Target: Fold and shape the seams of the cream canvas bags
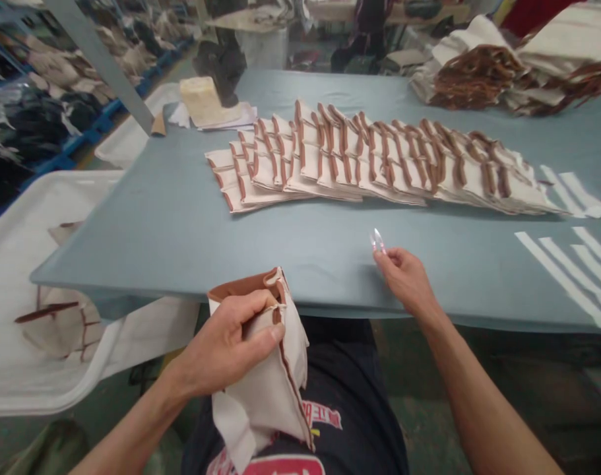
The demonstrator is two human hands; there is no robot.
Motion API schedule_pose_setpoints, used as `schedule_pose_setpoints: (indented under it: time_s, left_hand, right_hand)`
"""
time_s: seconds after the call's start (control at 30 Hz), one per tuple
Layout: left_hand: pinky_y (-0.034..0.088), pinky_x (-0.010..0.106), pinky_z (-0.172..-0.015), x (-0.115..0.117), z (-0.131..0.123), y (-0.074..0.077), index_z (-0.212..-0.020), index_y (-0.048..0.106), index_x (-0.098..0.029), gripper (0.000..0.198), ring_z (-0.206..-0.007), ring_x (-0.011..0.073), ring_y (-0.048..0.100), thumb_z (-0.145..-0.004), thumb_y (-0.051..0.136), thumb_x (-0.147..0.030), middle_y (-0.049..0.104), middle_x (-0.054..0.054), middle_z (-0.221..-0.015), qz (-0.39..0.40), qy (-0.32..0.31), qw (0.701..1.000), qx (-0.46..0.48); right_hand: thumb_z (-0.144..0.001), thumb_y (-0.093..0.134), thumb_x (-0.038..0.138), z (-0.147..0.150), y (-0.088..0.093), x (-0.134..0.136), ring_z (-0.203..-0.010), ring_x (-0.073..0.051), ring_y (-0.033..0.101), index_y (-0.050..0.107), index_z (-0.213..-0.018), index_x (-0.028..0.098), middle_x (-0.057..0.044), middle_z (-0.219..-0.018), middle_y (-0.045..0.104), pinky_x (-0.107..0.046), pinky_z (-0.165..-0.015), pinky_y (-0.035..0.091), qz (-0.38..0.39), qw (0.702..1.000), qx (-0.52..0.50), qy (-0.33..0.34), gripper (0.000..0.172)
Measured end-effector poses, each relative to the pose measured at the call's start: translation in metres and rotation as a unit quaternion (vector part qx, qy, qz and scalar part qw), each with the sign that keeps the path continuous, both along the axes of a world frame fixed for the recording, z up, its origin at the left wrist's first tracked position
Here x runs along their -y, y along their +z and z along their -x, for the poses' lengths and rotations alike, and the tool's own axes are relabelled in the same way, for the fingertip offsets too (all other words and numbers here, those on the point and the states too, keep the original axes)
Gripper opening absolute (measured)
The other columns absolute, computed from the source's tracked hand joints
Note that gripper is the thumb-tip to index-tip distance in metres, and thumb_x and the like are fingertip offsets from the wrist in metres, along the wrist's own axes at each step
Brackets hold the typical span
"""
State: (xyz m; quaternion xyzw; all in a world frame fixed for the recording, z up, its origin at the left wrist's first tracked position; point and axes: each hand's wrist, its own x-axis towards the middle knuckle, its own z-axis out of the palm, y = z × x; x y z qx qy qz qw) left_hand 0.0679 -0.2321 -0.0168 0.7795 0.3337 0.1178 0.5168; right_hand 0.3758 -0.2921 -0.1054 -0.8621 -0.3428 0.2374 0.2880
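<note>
The left hand grasps a cream bag with brown trim, its thumb and fingers pinching the upper seam. The bag is in front of the person's dark shirt, just off the near edge of the table, its brown-lined mouth facing up and away. The right hand grips small snips between thumb and fingers, at the near side of the table and well apart from the bag; the two blades point away from the person, tips parted. Farther back on the blue-grey table, a long row of pieces, also cream with brown edging, lies overlapping from left to right. White strips lie toward the right end, some near the row and others closer to the near edge. Behind them sit cloth stacks, cream above and brown at the edges. At the far left corner, a pale yellow block rests on papers. Beside the table at left, a white tub holds more cream and brown pieces.
</note>
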Motion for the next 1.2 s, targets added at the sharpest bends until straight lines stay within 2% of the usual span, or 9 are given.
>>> schedule_pose_setpoints:
  time_s: [0.1,0.2,0.27,0.37,0.57,0.83,1.2]
  left_hand:
    - [0.033,0.027,-0.058,-0.004,0.002,0.002,-0.068,0.046,-0.021,0.024,-0.061,0.0124,0.042,-0.088,0.049,-0.033,0.045,-0.005,-0.066,0.006,-0.006,1.0,-0.009]
    - [0.034,0.027,-0.059,-0.005,0.006,0.002,-0.066,0.046,-0.021,0.027,-0.061,0.0125,0.041,-0.09,0.049,-0.032,0.044,-0.005,-0.065,0.005,-0.003,1.0,-0.004]
    - [0.034,0.027,-0.059,-0.004,0.009,0.001,-0.065,0.046,-0.02,0.03,-0.061,0.0124,0.041,-0.092,0.049,-0.033,0.044,-0.005,-0.065,-0.003,0.002,1.0,-0.004]
    - [0.035,0.026,-0.057,-0.002,0.013,0.0,-0.066,0.048,-0.02,0.034,-0.061,0.0125,0.042,-0.097,0.048,-0.035,0.045,-0.004,-0.065,-0.007,0.013,1.0,0.004]
    - [0.036,0.025,-0.056,0.002,0.019,0.003,-0.068,0.052,-0.019,0.036,-0.06,0.0123,0.044,-0.099,0.045,-0.036,0.049,-0.003,-0.066,-0.002,0.019,1.0,0.006]
    - [0.033,0.025,-0.057,0.002,0.02,0.001,-0.065,0.047,-0.02,0.035,-0.059,0.0111,0.039,-0.099,0.046,-0.031,0.043,-0.005,-0.064,-0.029,0.032,0.999,0.007]
    - [0.034,0.025,-0.056,0.003,0.019,0.002,-0.066,0.048,-0.02,0.035,-0.058,0.0115,0.041,-0.098,0.046,-0.033,0.045,-0.005,-0.064,-0.035,0.024,0.999,0.003]
  right_hand:
    - [-0.095,0.049,0.056,0.051,0.022,0.027,-0.054,-0.014,0.046,0.059,-0.089,0.021,0.005,-0.062,0.048,-0.025,-0.054,0.041,-0.043,0.991,-0.107,0.073,0.037]
    - [-0.093,0.06,0.051,0.102,0.051,0.053,-0.055,-0.011,0.043,0.058,-0.088,0.021,0.004,-0.067,0.052,-0.022,-0.05,0.038,-0.156,0.943,-0.257,0.143,0.031]
    - [-0.094,0.063,0.041,0.127,0.067,0.063,-0.056,-0.011,0.047,0.057,-0.083,0.021,0.004,-0.066,0.055,-0.021,-0.051,0.04,-0.188,0.927,-0.274,0.174,0.023]
    - [-0.093,0.062,0.031,0.147,0.08,0.067,-0.05,-0.01,0.046,0.056,-0.077,0.022,0.005,-0.06,0.053,-0.02,-0.046,0.037,-0.19,0.923,-0.262,0.206,0.02]
    - [-0.09,0.058,0.027,0.16,0.077,0.063,-0.043,-0.009,0.041,0.053,-0.073,0.023,0.007,-0.055,0.047,-0.021,-0.041,0.029,-0.152,0.929,-0.239,0.239,0.018]
    - [-0.091,0.054,0.03,0.16,0.08,0.057,-0.043,-0.008,0.041,0.05,-0.072,0.023,0.008,-0.054,0.045,-0.02,-0.041,0.029,-0.145,0.938,-0.19,0.252,0.021]
    - [-0.088,0.055,0.025,0.152,0.079,0.055,-0.045,-0.008,0.039,0.05,-0.072,0.023,0.008,-0.055,0.044,-0.02,-0.043,0.029,-0.152,0.931,-0.194,0.271,0.017]
